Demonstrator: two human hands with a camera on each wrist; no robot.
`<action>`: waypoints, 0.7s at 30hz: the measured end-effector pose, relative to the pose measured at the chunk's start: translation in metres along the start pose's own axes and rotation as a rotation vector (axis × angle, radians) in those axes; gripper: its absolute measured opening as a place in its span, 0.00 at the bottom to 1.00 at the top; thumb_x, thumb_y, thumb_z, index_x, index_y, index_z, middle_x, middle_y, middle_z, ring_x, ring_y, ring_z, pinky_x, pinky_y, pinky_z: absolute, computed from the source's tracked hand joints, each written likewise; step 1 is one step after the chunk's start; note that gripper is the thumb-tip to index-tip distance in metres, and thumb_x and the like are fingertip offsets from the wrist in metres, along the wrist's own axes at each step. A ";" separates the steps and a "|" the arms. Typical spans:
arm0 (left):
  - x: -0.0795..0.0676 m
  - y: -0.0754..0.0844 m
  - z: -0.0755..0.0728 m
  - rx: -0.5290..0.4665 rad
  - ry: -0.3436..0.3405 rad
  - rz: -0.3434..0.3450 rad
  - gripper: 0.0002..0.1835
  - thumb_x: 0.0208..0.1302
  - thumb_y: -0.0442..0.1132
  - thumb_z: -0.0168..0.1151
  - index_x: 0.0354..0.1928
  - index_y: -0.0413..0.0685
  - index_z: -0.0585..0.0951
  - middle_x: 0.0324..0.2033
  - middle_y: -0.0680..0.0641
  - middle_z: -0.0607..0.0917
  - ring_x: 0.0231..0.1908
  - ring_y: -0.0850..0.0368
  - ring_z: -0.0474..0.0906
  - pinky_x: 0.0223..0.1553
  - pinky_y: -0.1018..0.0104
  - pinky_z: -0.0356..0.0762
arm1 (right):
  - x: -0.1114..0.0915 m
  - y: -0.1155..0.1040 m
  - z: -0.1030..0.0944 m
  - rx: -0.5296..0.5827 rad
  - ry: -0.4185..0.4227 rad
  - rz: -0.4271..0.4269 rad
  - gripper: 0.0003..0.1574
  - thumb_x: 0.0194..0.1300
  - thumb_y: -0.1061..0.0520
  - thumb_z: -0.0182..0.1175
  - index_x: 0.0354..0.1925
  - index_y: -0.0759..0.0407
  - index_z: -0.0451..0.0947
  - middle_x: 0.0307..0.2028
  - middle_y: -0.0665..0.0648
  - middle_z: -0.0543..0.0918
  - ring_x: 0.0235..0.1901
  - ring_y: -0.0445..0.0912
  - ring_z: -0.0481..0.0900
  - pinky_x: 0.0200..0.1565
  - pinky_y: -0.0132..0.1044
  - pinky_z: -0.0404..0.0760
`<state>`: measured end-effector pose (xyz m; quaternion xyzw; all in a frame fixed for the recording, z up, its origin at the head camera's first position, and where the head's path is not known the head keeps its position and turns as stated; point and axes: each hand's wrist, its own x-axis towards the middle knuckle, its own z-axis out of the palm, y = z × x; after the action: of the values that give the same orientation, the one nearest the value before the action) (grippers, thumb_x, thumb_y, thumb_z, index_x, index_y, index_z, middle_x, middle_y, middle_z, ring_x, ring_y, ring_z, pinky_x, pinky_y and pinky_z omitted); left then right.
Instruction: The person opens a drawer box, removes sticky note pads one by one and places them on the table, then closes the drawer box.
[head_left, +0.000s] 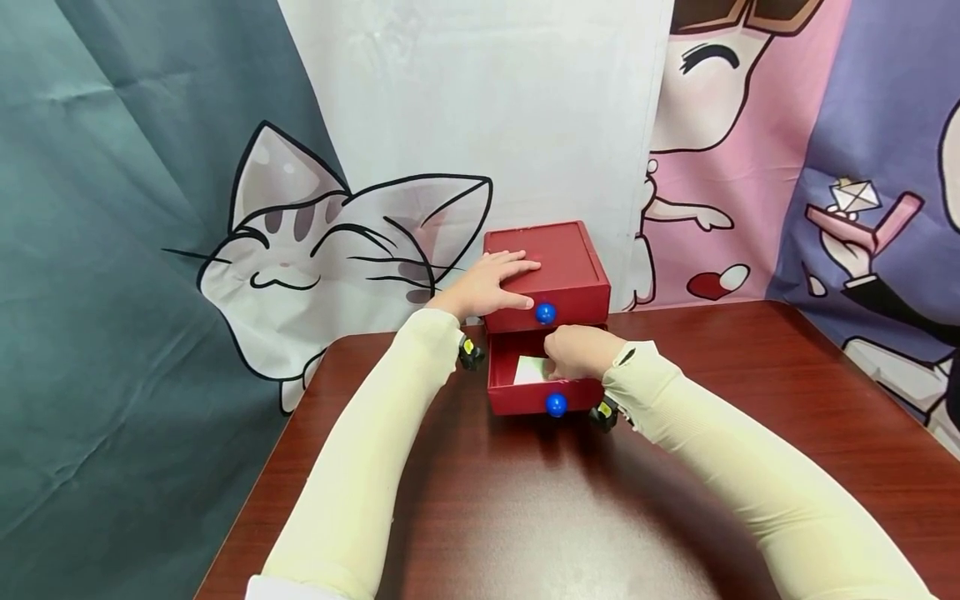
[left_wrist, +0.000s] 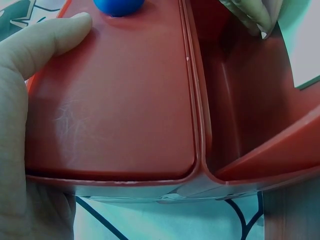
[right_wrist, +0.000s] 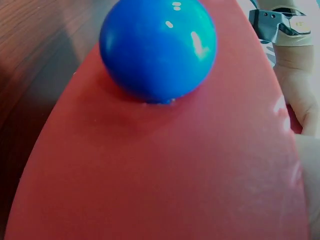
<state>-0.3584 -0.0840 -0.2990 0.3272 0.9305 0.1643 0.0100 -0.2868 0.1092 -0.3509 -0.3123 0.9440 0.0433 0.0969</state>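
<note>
My left hand rests on the upper left of a red two-drawer box, fingers spread over its top and the thumb against the upper drawer's front beside a blue knob. Below it, the lower drawer is pulled out. My right hand reaches into it with curled fingers, pinching the right side of a pale sheet of paper. In the left wrist view the paper lies beside the right fingertips. The right wrist view shows mostly the lower drawer's blue knob.
The box stands near the back of a dark brown wooden table. Close behind hangs a cartoon-printed curtain. Each wrist carries a small black camera, the right one near the drawer's front right corner.
</note>
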 end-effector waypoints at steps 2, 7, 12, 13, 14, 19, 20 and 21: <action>0.000 0.000 0.000 0.000 0.002 0.004 0.41 0.62 0.62 0.63 0.76 0.66 0.65 0.78 0.52 0.58 0.78 0.52 0.47 0.78 0.54 0.36 | 0.001 0.001 0.000 -0.004 0.023 -0.010 0.13 0.65 0.49 0.66 0.30 0.56 0.84 0.24 0.54 0.83 0.26 0.46 0.79 0.40 0.42 0.85; 0.000 -0.001 0.000 -0.005 0.007 0.005 0.40 0.62 0.61 0.63 0.76 0.66 0.66 0.78 0.51 0.58 0.78 0.52 0.47 0.78 0.54 0.35 | 0.002 0.005 0.001 0.033 0.060 -0.020 0.21 0.65 0.53 0.62 0.16 0.51 0.73 0.15 0.49 0.75 0.20 0.44 0.72 0.28 0.37 0.77; -0.001 0.000 -0.001 -0.006 0.005 -0.003 0.41 0.62 0.61 0.64 0.76 0.66 0.65 0.78 0.51 0.58 0.78 0.52 0.47 0.78 0.54 0.36 | 0.000 0.007 0.002 0.029 0.072 -0.027 0.18 0.67 0.57 0.62 0.19 0.52 0.76 0.17 0.50 0.76 0.21 0.44 0.73 0.28 0.37 0.78; -0.001 0.000 -0.001 -0.004 0.002 -0.003 0.41 0.62 0.61 0.63 0.76 0.66 0.65 0.78 0.52 0.58 0.78 0.52 0.46 0.78 0.54 0.36 | -0.001 0.008 0.002 0.021 0.073 -0.027 0.15 0.67 0.57 0.62 0.22 0.53 0.78 0.18 0.51 0.78 0.22 0.45 0.75 0.30 0.38 0.80; -0.001 0.000 -0.001 -0.004 -0.001 -0.004 0.41 0.62 0.61 0.63 0.77 0.66 0.65 0.78 0.52 0.58 0.78 0.52 0.46 0.78 0.53 0.37 | -0.001 0.008 0.002 0.009 0.071 -0.027 0.13 0.67 0.57 0.62 0.25 0.54 0.80 0.20 0.52 0.79 0.23 0.45 0.76 0.33 0.39 0.83; -0.002 0.001 -0.001 -0.012 -0.003 -0.005 0.41 0.62 0.61 0.64 0.76 0.65 0.65 0.78 0.51 0.58 0.78 0.52 0.46 0.78 0.52 0.37 | -0.007 0.010 -0.001 -0.031 0.107 -0.056 0.05 0.66 0.61 0.63 0.31 0.57 0.82 0.21 0.52 0.79 0.23 0.46 0.77 0.33 0.39 0.83; -0.002 0.001 -0.001 -0.014 0.000 -0.005 0.41 0.62 0.61 0.64 0.76 0.65 0.65 0.78 0.51 0.58 0.78 0.52 0.47 0.78 0.52 0.38 | -0.009 0.011 -0.002 -0.026 0.119 -0.065 0.06 0.66 0.61 0.63 0.30 0.58 0.82 0.20 0.52 0.78 0.23 0.46 0.75 0.31 0.38 0.81; -0.002 0.001 -0.001 -0.012 0.001 -0.004 0.41 0.62 0.61 0.64 0.76 0.65 0.66 0.78 0.51 0.58 0.78 0.52 0.47 0.78 0.53 0.38 | -0.010 0.013 -0.003 -0.010 0.133 -0.072 0.06 0.67 0.62 0.63 0.30 0.58 0.82 0.20 0.52 0.77 0.23 0.46 0.74 0.30 0.38 0.79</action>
<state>-0.3561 -0.0846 -0.2983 0.3252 0.9302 0.1699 0.0119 -0.2867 0.1251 -0.3453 -0.3489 0.9362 0.0234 0.0338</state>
